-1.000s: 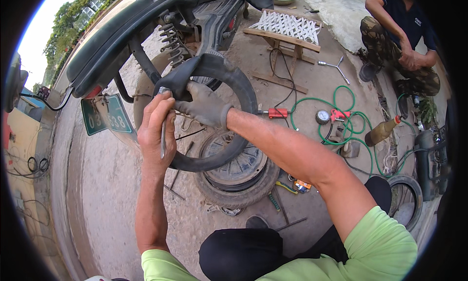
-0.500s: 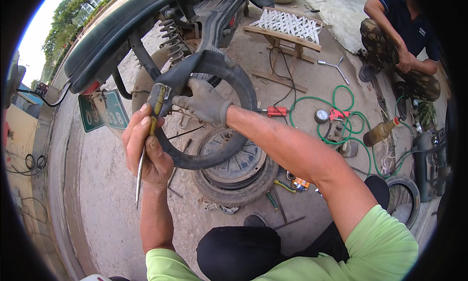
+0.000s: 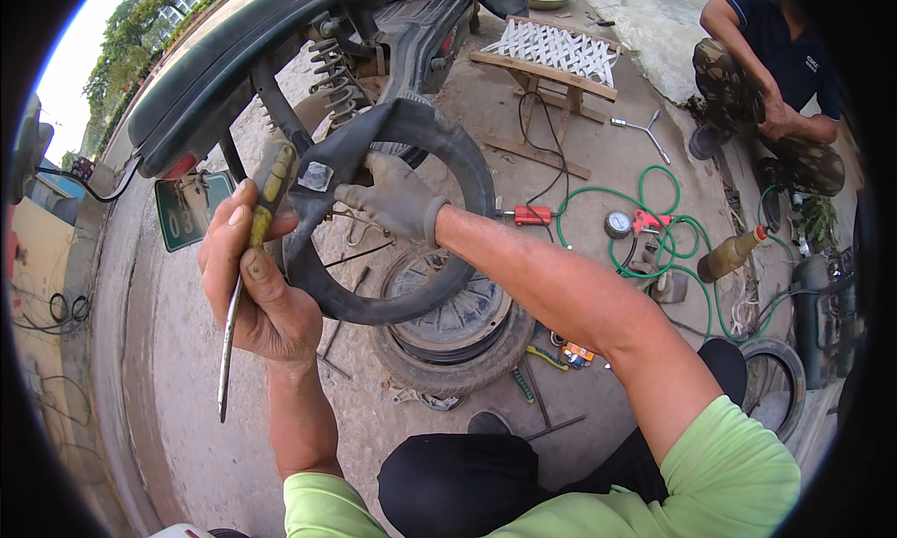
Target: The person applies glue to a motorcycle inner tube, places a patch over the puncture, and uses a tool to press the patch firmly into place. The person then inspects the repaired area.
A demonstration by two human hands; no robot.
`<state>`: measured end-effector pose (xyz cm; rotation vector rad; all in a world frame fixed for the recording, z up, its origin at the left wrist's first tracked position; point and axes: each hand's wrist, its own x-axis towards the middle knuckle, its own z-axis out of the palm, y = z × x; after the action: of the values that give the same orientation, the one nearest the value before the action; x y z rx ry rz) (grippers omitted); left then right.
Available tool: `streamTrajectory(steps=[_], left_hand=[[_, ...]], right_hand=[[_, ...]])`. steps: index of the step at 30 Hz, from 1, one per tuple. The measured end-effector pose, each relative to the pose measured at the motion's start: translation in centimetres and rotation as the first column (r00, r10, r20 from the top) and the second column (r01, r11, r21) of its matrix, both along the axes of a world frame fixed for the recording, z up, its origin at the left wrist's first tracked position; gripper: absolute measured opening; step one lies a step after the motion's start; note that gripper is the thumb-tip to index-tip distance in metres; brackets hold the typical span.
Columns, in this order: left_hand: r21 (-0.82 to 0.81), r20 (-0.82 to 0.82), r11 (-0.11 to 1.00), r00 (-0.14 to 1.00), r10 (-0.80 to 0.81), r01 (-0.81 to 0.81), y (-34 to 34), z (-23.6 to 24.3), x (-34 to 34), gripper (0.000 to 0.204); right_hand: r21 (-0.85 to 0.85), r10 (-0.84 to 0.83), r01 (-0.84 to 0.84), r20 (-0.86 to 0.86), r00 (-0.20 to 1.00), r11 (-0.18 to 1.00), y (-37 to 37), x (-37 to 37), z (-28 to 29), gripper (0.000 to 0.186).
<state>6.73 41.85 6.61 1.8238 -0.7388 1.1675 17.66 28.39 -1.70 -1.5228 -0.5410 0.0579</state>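
My left hand (image 3: 265, 304), bare, is closed round a screwdriver (image 3: 273, 185) with a worn yellow and dark handle. Its handle end points up and its metal shaft slants down below the fist. In my gloved right hand (image 3: 396, 198) is a black inner tube (image 3: 472, 178), gripped at its upper left part. A small square patch (image 3: 316, 176) with a pale, shiny face lies on the flattened rubber, just right of the screwdriver handle and apart from it. Under the tube, a wheel with its tire (image 3: 444, 375) lies flat on the ground.
A motorbike (image 3: 215, 80) stands ahead on the left. A wooden stool (image 3: 547, 66) with a woven white seat is beyond. Right of me are a green air hose (image 3: 584, 194), a pressure gauge (image 3: 618, 224), a bottle (image 3: 731, 255) and another tire (image 3: 777, 379). A person (image 3: 771, 80) crouches far right.
My left hand has moved left with the screwdriver, off the tube, so the patch now shows fully. My right hand and the tube have barely moved.
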Motion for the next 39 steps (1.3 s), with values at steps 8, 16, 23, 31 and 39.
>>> streamTrajectory(steps=[8, 16, 23, 31, 39], left_hand=[[0.077, 0.018, 0.996, 0.999, -0.048, 0.046, -0.9, 0.4, -0.6, 0.028], [0.111, 0.023, 0.993, 0.998, -0.052, 0.049, -1.5, 0.5, -1.0, 0.027], [0.048, -0.11, 0.998, 0.994, -0.023, 0.029, -0.4, -0.4, -0.6, 0.027], [0.038, -0.088, 0.999, 0.996, 0.029, -0.026, 1.3, -1.9, -1.4, 0.025], [0.011, -0.079, 1.0, 0.997, 0.004, -0.003, 1.7, -2.4, -2.1, 0.026]], right_hand=[[0.052, 0.03, -0.028, -0.039, 0.999, 0.998, -0.1, 0.7, -0.3, 0.042], [-0.022, -0.002, 0.002, 0.001, 1.0, 1.0, -0.2, 0.5, -0.5, 0.04], [0.025, 0.02, -0.019, -0.031, 0.999, 0.999, -0.1, 0.5, -0.8, 0.04], [0.111, 0.065, -0.055, -0.086, 0.994, 0.992, 0.2, 0.7, -1.1, 0.04], [0.384, 0.137, -0.046, -0.212, 0.968, 0.922, 0.9, 0.6, -0.7, 0.029]])
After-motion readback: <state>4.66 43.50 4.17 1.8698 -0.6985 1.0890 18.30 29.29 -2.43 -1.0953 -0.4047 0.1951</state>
